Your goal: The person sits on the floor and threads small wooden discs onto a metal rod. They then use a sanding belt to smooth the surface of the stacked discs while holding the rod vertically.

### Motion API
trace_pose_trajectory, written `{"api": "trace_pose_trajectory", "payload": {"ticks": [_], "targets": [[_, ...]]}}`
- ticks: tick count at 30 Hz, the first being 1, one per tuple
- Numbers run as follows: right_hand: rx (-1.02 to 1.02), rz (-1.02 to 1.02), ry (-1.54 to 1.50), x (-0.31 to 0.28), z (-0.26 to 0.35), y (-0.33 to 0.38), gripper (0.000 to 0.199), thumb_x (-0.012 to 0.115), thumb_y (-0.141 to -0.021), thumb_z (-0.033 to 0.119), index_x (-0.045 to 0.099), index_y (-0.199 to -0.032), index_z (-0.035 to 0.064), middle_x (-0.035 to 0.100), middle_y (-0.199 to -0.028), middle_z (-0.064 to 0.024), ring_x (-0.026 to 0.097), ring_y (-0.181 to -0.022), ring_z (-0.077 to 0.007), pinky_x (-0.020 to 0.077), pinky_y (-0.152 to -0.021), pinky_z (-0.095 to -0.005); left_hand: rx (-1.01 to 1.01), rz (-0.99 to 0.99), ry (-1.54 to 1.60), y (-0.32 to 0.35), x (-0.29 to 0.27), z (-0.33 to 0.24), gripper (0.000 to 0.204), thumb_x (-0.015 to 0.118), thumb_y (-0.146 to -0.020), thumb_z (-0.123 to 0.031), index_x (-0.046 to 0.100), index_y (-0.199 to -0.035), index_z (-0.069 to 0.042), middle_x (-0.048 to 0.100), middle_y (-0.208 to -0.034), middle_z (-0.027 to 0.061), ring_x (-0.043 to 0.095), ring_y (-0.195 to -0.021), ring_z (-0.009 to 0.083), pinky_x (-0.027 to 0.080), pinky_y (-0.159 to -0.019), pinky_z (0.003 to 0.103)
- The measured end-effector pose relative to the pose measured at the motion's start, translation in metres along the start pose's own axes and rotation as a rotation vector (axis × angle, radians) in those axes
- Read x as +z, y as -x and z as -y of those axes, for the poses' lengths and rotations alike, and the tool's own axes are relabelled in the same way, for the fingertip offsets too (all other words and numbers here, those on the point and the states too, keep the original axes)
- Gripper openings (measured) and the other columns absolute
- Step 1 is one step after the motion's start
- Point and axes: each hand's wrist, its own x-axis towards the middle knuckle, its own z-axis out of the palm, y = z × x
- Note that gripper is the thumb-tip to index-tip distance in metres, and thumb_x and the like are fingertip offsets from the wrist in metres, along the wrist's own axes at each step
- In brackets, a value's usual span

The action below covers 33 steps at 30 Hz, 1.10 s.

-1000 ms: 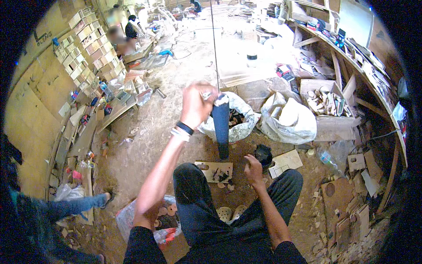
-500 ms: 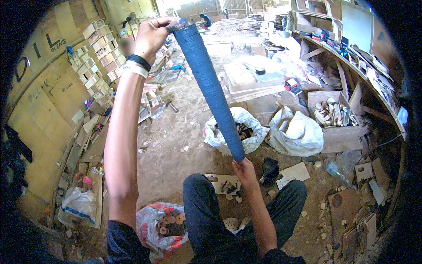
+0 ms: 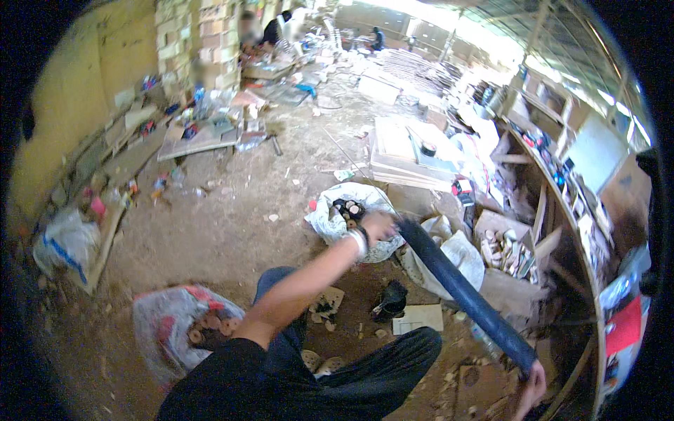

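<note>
the left hand (image 3: 377,228), just right of the frame's centre, is closed around the upper end of a dark blue strip (image 3: 463,295) — a long band, stretched taut. a white wristband and a dark one sit on that wrist. the strip runs from this grip down and to the right across the frame, ending at the right hand (image 3: 531,389) in the lower right corner, which is clenched on its lower end. so the strip lies between the two fists, held at both ends, slanting above the ground and clear of it. the left hand is blurred, so its fingers cannot be told apart.

just behind the left hand, a white sack (image 3: 344,210) lies open on the dirt floor, with round wooden pieces showing in its mouth. a second white sack (image 3: 456,256) sits under the strip's upper part. in the lower left, a red-and-white sack (image 3: 175,323) holds more round wooden pieces. a small black pot (image 3: 392,300) stands near the frame's lower middle, beside a pale flat board (image 3: 419,317). the person's dark-trousered legs fill the bottom centre.
</note>
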Motion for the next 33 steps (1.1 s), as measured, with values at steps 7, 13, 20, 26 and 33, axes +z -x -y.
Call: {"api": "trace_pose_trajectory", "payload": {"ticks": [7,13,20,26,33], "targets": [[0.013,-0.216,0.033,-0.116,0.124,-0.046,0.034,0.07,-0.093,0.032,0.071,-0.101,-0.0004,0.07,-0.095,-0.0105,0.062,-0.084,-0.02,0.0502,-0.079,-0.033,-0.488,-0.048,1.183,-0.012,0.209,0.001,0.014,0.059,-0.09,-0.012,0.068,-0.097,-0.005,0.07,-0.083,0.0113,0.067,-0.062,0.0216,0.045,-0.045,0.032],[-0.372,0.062,0.031,-0.062,0.136,-0.168,0.02,0.057,-0.101,0.013,0.066,-0.104,-0.0043,0.07,-0.099,-0.0092,0.062,-0.093,-0.0192,0.0491,-0.089,-0.0324,-0.575,0.029,1.374,-0.054,0.188,0.089,0.013,0.061,-0.088,-0.028,0.056,-0.088,-0.016,0.056,-0.074,-0.0013,0.051,-0.06,0.0178,0.05,-0.066,0.043],[-0.671,0.022,-0.027,0.147,0.285,-0.285,0.022,0.071,-0.094,0.019,0.073,-0.096,-0.0025,0.074,-0.094,-0.0078,0.063,-0.088,-0.0123,0.0487,-0.088,-0.0296,-0.655,-0.72,1.376,-0.059,0.073,0.111,0.04,0.048,-0.096,-0.048,0.06,-0.106,-0.012,0.063,-0.092,0.0072,0.064,-0.08,0.0244,0.051,-0.067,0.039],[-0.652,0.101,-0.134,0.209,0.379,-0.299,0.03,0.072,-0.093,0.024,0.07,-0.089,-0.0053,0.065,-0.075,-0.0031,0.054,-0.072,-0.0108,0.0457,-0.071,-0.0279,-0.706,-0.675,1.352,0.004,0.05,0.116,0.041,0.044,-0.098,-0.047,0.055,-0.108,-0.008,0.058,-0.096,0.0105,0.055,-0.077,0.0256,0.047,-0.068,0.041],[-0.592,0.177,-0.083,0.208,0.377,-0.273,0.026,0.073,-0.092,0.019,0.072,-0.096,-0.0058,0.071,-0.085,-0.0041,0.059,-0.079,-0.009,0.0474,-0.08,-0.0262,-0.648,-0.646,1.531,-0.002,0.054,0.127,0.05,0.051,-0.095,-0.057,0.055,-0.113,-0.01,0.059,-0.104,0.0098,0.055,-0.086,0.0256,0.047,-0.079,0.042]]}}
